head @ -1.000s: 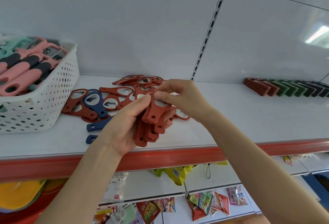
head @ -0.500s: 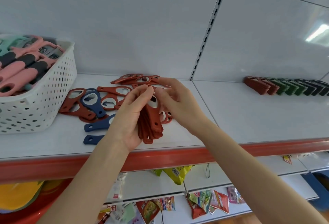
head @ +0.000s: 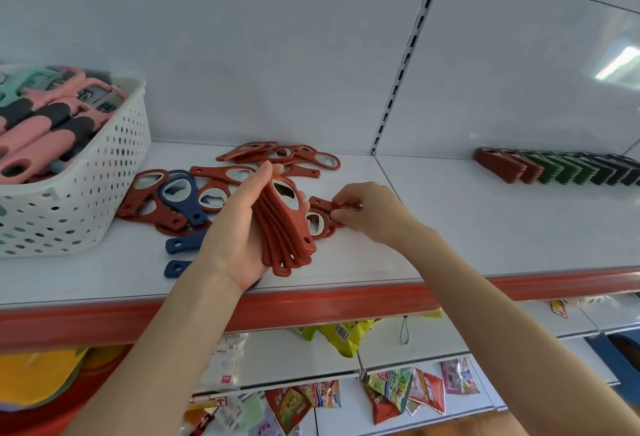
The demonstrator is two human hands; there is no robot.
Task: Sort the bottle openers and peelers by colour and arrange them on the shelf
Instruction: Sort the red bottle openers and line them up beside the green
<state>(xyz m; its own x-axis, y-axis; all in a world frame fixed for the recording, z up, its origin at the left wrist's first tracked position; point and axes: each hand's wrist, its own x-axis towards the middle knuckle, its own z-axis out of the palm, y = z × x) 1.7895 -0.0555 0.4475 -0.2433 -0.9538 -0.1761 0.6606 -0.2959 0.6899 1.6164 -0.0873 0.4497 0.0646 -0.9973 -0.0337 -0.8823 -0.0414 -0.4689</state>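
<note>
Stack of red bottle openers (head: pixel 289 227), gripped in the left hand (head: pixel 235 231) above the near part of the shelf (head: pixel 485 227); the palm is turned right, with fingers pressed together behind the stack. Its long axis runs near to far, holed handle ends nearest, oval metal-lined heads farthest. Just right, the handle of a single red opener (head: pixel 320 203) lying on the shelf is pinched by the right hand (head: pixel 370 210).

One head-worn wide-angle view faces the white shelf (head: pixel 485 227) closely, from slightly above.

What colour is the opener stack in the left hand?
Brick red; the stack shows best in the head view.
</note>
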